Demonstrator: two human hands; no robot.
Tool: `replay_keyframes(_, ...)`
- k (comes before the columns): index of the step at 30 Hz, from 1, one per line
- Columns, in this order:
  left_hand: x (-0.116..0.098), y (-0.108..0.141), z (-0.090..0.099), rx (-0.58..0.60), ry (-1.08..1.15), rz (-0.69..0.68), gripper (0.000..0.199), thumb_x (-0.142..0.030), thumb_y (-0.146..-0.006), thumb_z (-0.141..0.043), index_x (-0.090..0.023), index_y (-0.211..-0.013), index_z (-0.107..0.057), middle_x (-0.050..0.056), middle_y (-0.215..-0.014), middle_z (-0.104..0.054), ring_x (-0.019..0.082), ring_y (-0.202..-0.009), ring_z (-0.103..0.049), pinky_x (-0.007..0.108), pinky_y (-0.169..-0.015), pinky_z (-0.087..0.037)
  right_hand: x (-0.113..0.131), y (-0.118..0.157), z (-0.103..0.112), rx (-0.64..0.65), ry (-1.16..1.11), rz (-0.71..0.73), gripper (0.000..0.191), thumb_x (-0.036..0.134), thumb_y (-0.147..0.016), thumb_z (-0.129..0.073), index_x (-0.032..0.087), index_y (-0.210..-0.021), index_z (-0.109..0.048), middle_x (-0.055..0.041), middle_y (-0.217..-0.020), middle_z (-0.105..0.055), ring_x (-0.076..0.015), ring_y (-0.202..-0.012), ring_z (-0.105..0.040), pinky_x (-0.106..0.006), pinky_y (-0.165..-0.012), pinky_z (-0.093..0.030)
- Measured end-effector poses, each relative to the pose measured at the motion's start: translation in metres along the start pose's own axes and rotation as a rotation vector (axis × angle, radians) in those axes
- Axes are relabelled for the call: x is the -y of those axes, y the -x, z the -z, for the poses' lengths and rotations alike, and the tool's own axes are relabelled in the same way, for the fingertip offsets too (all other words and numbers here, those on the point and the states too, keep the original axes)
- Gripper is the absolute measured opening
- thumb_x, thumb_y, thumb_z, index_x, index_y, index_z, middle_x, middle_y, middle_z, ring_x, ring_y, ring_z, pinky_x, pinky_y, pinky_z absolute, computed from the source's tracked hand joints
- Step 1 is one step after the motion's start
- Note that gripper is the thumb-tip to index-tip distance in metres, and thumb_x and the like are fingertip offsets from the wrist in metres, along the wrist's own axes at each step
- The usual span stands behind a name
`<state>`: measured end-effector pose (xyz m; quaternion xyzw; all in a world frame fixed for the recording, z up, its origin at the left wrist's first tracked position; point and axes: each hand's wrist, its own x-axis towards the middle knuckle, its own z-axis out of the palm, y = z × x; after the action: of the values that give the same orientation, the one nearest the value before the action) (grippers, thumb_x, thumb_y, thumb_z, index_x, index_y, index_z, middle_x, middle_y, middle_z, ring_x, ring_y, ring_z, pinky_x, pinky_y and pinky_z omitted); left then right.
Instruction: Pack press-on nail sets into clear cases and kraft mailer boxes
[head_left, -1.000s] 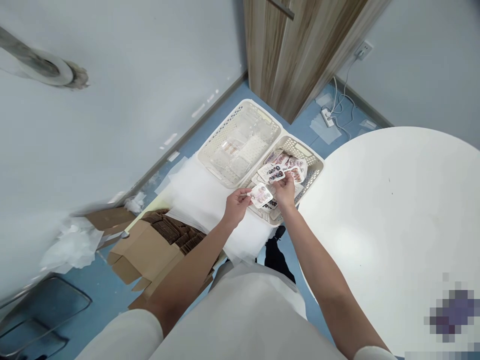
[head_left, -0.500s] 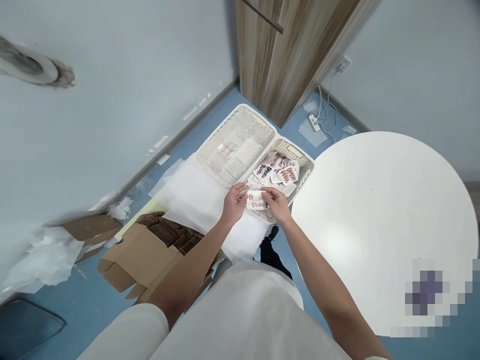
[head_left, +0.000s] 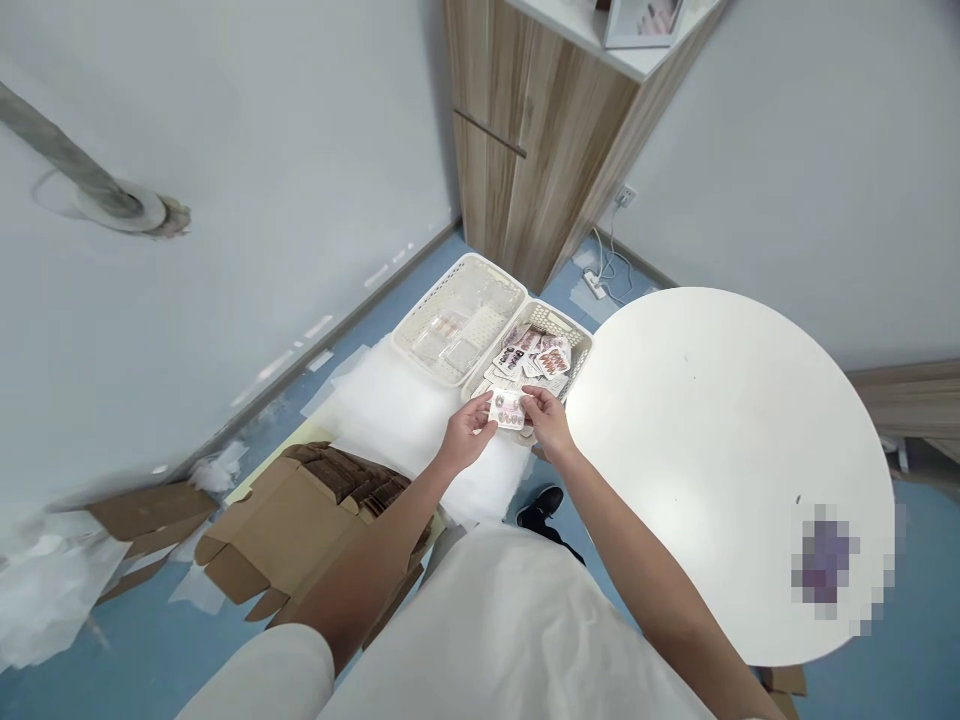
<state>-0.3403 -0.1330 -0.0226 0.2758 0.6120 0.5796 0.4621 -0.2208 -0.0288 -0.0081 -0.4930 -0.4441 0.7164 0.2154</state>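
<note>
A small white card of press-on nails [head_left: 507, 409] is held up between my two hands, its rows of pale nails facing me. My left hand [head_left: 466, 437] pinches the left edge, fingers bent. On the opposite edge, the thumb and fingers of my right hand [head_left: 550, 422] close on the card. Just beyond lies a white perforated basket [head_left: 581, 335] filled with more nail cards [head_left: 553, 361], some with orange or dark nails. Beside it on the left, a second white basket [head_left: 424, 300] contains clear plastic cases [head_left: 459, 345].
White foam sheeting [head_left: 390, 400] lies under and before the baskets. Flattened cardboard boxes [head_left: 281, 530] are at the lower left. A round white table [head_left: 720, 430] stands on the right, with a blurred purple patch. Behind are a wooden cabinet [head_left: 517, 150] and a power strip [head_left: 593, 284].
My view has tilted up, bringing the cabinet top into sight. Both hands still hold the nail card, now turned more squarely toward me.
</note>
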Motion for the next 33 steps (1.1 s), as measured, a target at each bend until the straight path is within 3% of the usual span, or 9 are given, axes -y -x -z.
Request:
replay_keyframes(4,0.000,0.008,-0.011,-0.022,-0.071,-0.029,0.055,-0.020,-0.067,-0.061,-0.016,-0.120,-0.047,0.004,-0.091,-0.054,0.005,-0.065,-0.053,0.021,-0.067,-0.046,0.008,0.014,0.008,0.018,0.014,0.040,0.037,0.041,-0.067,-0.058,0.017,-0.095,-0.057,-0.0004,-0.074,-0.059,-0.0121,-0.063,-0.056,-0.028,-0.060,-0.047)
replay_keyframes(8,-0.006,0.018,-0.026,-0.055,-0.057,-0.022,0.057,-0.019,-0.065,-0.062,-0.015,-0.120,-0.047,0.003,-0.090,-0.053,0.003,-0.061,-0.051,0.019,-0.063,-0.045,0.013,0.030,0.024,0.118,-0.003,0.070,0.044,0.037,-0.068,-0.057,0.020,-0.109,-0.054,-0.0021,-0.087,-0.058,-0.0124,-0.071,-0.056,-0.029,-0.066,-0.047)
replay_keyframes(15,-0.017,0.037,-0.072,-0.017,-0.123,-0.073,0.057,-0.019,-0.065,-0.061,-0.015,-0.120,-0.046,0.004,-0.090,-0.055,0.004,-0.058,-0.051,0.020,-0.061,-0.045,0.009,0.068,0.080,0.286,0.169,0.221,0.076,0.018,-0.062,-0.060,0.029,-0.131,-0.030,-0.0040,-0.107,-0.048,-0.0064,-0.061,-0.054,-0.025,-0.061,-0.046)
replay_keyframes(18,-0.019,0.044,-0.101,0.030,-0.226,-0.119,0.056,-0.019,-0.066,-0.060,-0.015,-0.120,-0.046,0.003,-0.085,-0.058,0.006,-0.058,-0.052,0.022,-0.063,-0.046,0.004,0.085,0.111,0.238,0.247,0.275,0.080,0.018,-0.063,-0.060,0.029,-0.133,-0.023,-0.0056,-0.109,-0.047,-0.0064,-0.060,-0.054,-0.025,-0.060,-0.047)
replay_keyframes(24,-0.018,0.061,-0.162,0.099,-0.429,-0.188,0.053,-0.021,-0.067,-0.059,-0.016,-0.119,-0.048,0.002,-0.075,-0.059,0.010,-0.062,-0.056,0.025,-0.066,-0.047,-0.004,0.125,0.167,0.030,0.366,0.405,0.072,0.017,-0.067,-0.056,0.029,-0.132,-0.027,-0.0047,-0.104,-0.051,-0.0088,-0.064,-0.057,-0.031,-0.071,-0.048)
replay_keyframes(29,-0.012,0.079,-0.211,0.235,-0.480,-0.190,0.054,-0.023,-0.069,-0.059,-0.019,-0.121,-0.046,0.004,-0.091,-0.057,0.007,-0.059,-0.055,0.026,-0.067,-0.047,-0.021,0.157,0.215,-0.098,0.332,0.401,0.066,0.019,-0.069,-0.056,0.028,-0.129,-0.031,-0.0054,-0.105,-0.053,-0.0114,-0.069,-0.060,-0.033,-0.073,-0.048)
replay_keyframes(33,-0.005,0.092,-0.243,0.390,-0.452,-0.181,0.070,-0.025,-0.067,-0.063,-0.021,-0.130,-0.032,0.007,-0.102,-0.052,0.008,-0.068,-0.056,0.028,-0.072,-0.047,-0.038,0.176,0.254,-0.148,0.225,0.352,0.067,0.022,-0.067,-0.059,0.027,-0.128,-0.032,-0.0061,-0.105,-0.053,-0.0106,-0.066,-0.059,-0.032,-0.070,-0.048)
